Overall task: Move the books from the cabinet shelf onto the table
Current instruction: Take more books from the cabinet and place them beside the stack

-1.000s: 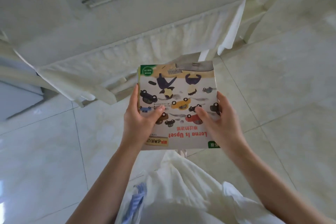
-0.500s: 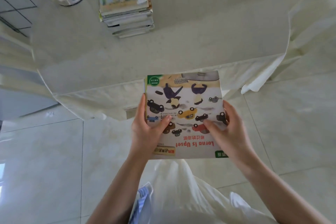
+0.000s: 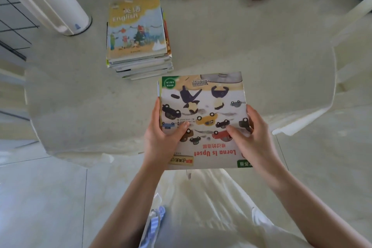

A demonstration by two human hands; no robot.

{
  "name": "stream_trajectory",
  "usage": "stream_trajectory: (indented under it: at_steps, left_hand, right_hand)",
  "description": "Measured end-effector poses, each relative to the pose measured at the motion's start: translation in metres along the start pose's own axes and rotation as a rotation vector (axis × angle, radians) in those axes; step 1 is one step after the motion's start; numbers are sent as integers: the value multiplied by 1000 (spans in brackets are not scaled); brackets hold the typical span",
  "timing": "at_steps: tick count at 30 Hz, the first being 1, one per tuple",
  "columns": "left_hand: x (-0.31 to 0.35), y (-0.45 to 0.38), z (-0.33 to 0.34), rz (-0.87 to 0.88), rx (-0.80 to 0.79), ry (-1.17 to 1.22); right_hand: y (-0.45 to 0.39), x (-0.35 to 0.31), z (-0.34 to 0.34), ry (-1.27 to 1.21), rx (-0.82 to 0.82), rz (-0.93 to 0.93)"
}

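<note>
Both hands, left hand (image 3: 161,139) and right hand (image 3: 254,139), pinch the picture book (image 3: 203,119) by its side edges above the table (image 3: 221,46) near edge, I see fingers hidden underneath, book stack (image 3: 137,38) beyond, far clutter blurred.

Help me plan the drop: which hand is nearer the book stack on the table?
Left. The left hand grips the held book's left edge, below-right of the stack; the right hand grips the far edge, farther right.
</note>
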State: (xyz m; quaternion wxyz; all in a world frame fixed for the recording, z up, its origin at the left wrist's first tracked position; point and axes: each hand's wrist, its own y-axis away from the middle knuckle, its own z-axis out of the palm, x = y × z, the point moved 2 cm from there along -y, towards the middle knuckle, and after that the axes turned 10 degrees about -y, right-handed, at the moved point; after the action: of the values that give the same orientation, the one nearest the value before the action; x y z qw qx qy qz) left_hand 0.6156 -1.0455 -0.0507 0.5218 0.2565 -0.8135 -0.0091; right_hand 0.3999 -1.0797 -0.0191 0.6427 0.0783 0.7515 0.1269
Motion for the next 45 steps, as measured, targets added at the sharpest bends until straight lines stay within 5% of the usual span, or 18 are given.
stream_trajectory:
  at_steps: [15,24,34,45]
  left_hand:
    - [84,-136,78,-24,112,88]
    - [99,-184,78,43,4,164]
    - [60,-200,92,67,32,-8]
    - [34,-195,89,35,-162,-94]
  right_hand:
    - [-202,-41,-56,-95,-95,135]
    - [-266,-42,-65,-62,-238,187]
    - [-267,-5,-56,103,-144,-223]
    - [-267,34,-62,209,-323,-183]
